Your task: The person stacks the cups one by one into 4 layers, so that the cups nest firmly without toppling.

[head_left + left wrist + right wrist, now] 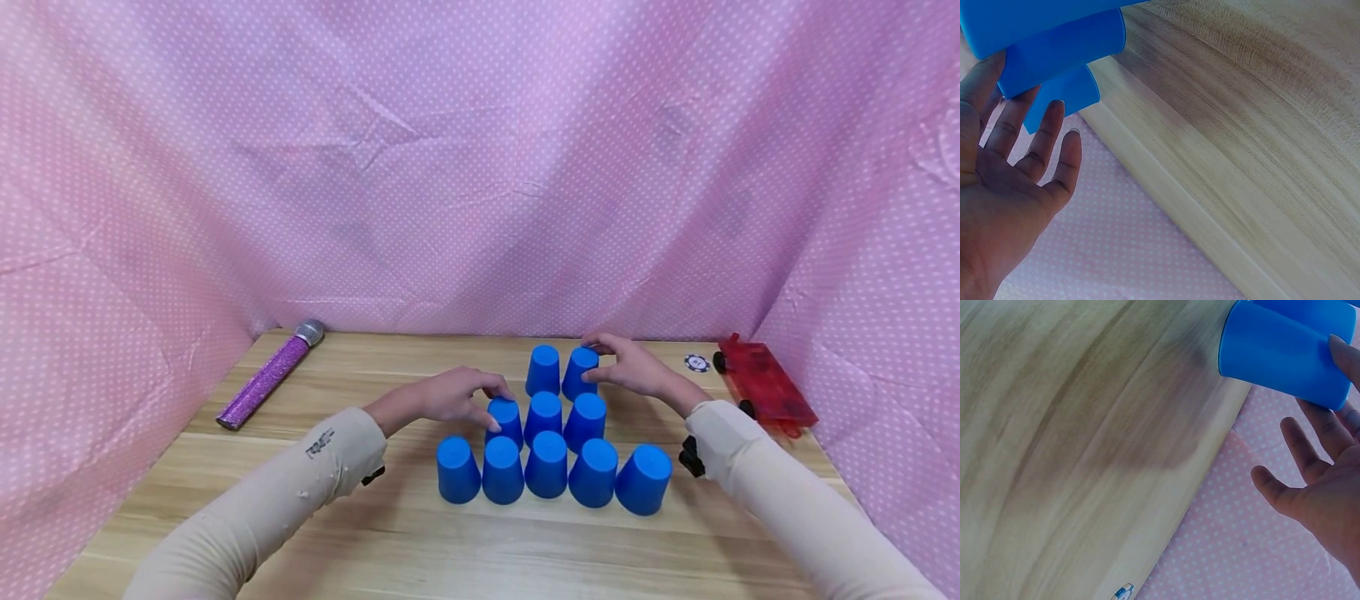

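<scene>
Ten blue plastic cups stand mouth down on a wood-grain table, grouped in three rows: five in the near row, three in the middle, two at the back. Their closed bases face up, so whatever their insides hold is hidden.

The person's left hand pinches the leftmost cup of the middle row, thumb on the near side and forefinger at the top edge. In the left wrist view its outer fingers are spread apart from one another; the cups there are cropped and overlap, so which one each fingertip meets is hard to tell. The right hand pinches the right-hand cup of the back row between thumb and fingers, with its ring and little fingers spread away from the cup's wall. The other back cup stands just beside that one.

Pale sleeves cover both forearms. At the table's left lies a microphone with a glittery purple handle and a silver head. On the right, a poker chip lies flat near a translucent red toy car with black wheels. Pink polka-dot cloth hangs around the table.
</scene>
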`<state>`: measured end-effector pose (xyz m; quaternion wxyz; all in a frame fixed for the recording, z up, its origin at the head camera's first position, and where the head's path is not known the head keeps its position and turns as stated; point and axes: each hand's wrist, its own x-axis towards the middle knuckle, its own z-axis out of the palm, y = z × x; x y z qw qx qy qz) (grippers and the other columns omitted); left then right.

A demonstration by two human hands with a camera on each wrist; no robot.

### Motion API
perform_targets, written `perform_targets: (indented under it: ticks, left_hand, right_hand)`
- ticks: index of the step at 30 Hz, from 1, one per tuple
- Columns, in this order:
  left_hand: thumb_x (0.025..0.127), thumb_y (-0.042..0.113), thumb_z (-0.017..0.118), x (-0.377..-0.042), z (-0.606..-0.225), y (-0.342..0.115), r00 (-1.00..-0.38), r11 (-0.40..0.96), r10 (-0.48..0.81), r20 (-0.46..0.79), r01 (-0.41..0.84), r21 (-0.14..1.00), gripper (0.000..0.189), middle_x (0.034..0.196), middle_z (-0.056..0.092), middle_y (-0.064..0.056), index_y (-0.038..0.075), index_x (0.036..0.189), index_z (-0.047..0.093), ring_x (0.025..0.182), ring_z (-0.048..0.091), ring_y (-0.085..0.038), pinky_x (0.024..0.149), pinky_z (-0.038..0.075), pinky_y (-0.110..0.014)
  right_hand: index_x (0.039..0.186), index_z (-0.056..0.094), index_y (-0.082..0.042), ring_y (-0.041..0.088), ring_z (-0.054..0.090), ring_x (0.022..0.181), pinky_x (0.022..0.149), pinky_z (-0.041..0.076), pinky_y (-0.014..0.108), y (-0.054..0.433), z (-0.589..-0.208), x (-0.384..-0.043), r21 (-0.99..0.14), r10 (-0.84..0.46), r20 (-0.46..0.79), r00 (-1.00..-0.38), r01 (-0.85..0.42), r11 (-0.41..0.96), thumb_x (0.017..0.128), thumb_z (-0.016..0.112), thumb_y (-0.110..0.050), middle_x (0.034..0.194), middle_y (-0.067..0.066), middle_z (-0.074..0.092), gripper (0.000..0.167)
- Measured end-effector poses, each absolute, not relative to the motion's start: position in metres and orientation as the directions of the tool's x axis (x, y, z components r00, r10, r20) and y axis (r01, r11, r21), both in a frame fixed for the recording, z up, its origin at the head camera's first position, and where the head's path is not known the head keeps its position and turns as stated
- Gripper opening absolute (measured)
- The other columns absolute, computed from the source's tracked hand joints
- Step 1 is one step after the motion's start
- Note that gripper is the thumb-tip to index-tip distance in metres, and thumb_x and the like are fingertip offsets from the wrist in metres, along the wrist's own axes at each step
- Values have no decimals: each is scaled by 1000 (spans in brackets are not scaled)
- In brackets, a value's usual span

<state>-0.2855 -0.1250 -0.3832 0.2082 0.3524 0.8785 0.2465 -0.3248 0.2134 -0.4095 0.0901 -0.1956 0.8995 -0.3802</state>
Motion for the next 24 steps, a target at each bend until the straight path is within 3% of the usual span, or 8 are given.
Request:
perform_targets:
  ticks: [12,24]
  left_hand:
    - [89,33,76,-286,-386,-123,-661,624,727,-184,525,578,43,125,68,5,23,128,62,125,59,-17,106,48,-46]
    - [88,33,77,-285,-384,-125,-663,623,726,-182,522,583,42,123,68,6,24,127,63,125,59,-19,107,47,-49]
  right_hand:
    - [143,48,-8,44,49,134,104,42,68,214,-410,-323,-717,-424,-24,-905,-280,639,90,75,-29,142,20,55,63]
    - [146,46,-17,43,44,139,106,38,71,220,-395,-303,-704,-435,39,-900,-333,627,93,71,-38,146,16,53,62]
